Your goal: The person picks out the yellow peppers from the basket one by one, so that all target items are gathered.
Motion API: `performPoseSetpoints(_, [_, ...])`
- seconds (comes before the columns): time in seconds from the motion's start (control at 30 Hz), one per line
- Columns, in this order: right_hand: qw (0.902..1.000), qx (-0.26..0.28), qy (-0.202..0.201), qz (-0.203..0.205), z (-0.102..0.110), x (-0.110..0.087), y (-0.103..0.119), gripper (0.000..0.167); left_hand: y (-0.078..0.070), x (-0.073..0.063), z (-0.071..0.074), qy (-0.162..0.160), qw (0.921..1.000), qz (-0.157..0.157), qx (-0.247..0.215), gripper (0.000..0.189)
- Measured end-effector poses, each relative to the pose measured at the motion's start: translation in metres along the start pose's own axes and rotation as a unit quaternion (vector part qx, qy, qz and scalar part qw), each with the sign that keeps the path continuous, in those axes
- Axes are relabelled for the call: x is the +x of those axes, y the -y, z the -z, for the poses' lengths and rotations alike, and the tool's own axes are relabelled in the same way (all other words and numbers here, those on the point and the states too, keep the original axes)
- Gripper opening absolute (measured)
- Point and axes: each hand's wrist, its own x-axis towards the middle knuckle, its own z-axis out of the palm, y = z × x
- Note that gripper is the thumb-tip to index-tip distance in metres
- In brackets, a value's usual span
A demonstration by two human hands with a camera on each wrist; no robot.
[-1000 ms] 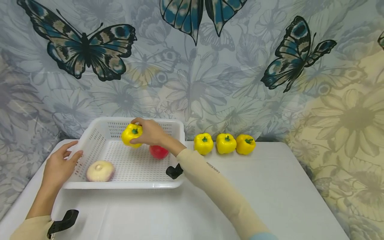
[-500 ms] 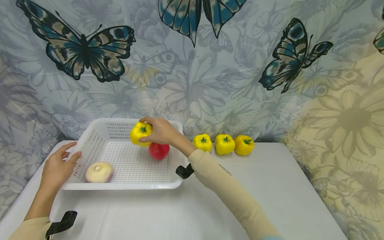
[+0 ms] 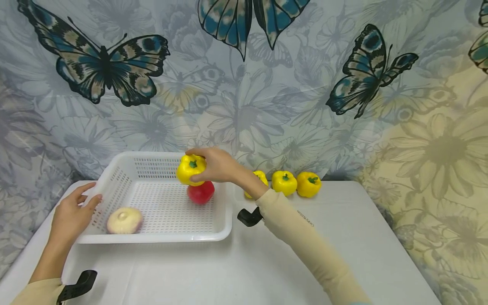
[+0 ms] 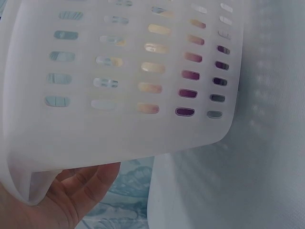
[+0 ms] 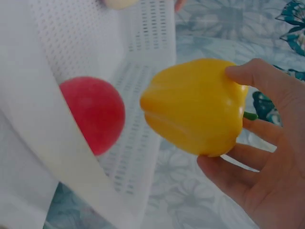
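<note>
A yellow bell pepper (image 3: 191,170) is gripped by my right hand (image 3: 219,165), thumb on one side and fingers on the other. It is held up over the back right of a white perforated plastic basket (image 3: 152,238). Just below the pepper in the head view, a smooth red round fruit or vegetable (image 3: 200,193) lies in the basket. At the basket's front left rests a pale, purple-tinged round vegetable (image 3: 124,220). My left hand (image 3: 72,214) holds the basket's left rim; in the left wrist view its curled fingers (image 4: 97,183) show below the rim.
More yellow bell peppers (image 3: 284,183) stand in a row right of the basket at the table's back; my right forearm partly covers the nearest. The white table (image 3: 343,237) extends to the right and front. A butterfly-patterned cloth (image 3: 244,106) hangs behind.
My right hand has carried the yellow bell pepper to the right, from the basket's back middle toward its right end. My left hand stays at the basket's rim.
</note>
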Motion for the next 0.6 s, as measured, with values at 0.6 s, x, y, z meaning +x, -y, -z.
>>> performPoseSetpoints(0.6, [0.9998, 0.020, 0.004, 0.007, 0.024, -0.035, -0.028, 0.063, 0.000, 0.000, 0.000, 0.001, 1.0000, 0.005, 0.002, 0.059])
